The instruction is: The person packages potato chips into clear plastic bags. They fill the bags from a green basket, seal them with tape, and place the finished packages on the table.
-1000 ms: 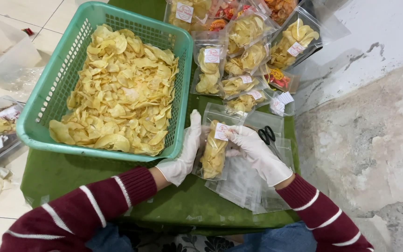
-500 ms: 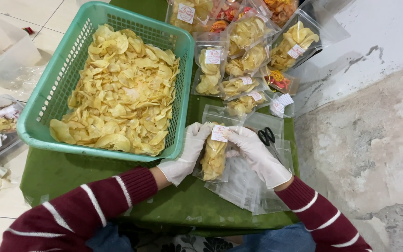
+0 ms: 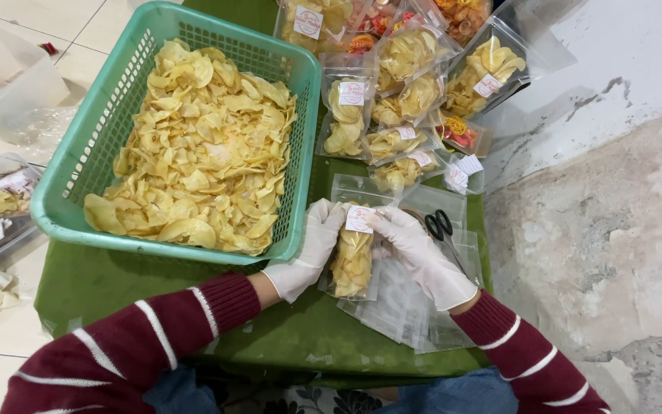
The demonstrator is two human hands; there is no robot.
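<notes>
While gloved left hand (image 3: pixel 309 253) and right hand (image 3: pixel 415 249) pinch clear crinkly chip pouch (image 3: pixel 352 261), mesh basket (image 3: pixel 78 207) alongside.

There is only one view, from the head camera. It looks steeply down, from close above, on the green surface (image 3: pixel 116 291). The teal basket (image 3: pixel 78 192) is at 10 o'clock, and the concrete floor (image 3: pixel 607 253) at 3 o'clock.

One green plastic basket (image 3: pixel 78 176) of loose yellow chips. One pair of black-handled scissors (image 3: pixel 442 228). Two gloved hands: left hand (image 3: pixel 309 249), right hand (image 3: pixel 415 253). One chip bag (image 3: pixel 352 257) held between them. Roughly nine filled, labelled bags (image 3: pixel 415 84) behind; exact count unclear. One stack of empty clear bags (image 3: pixel 400 307).
</notes>
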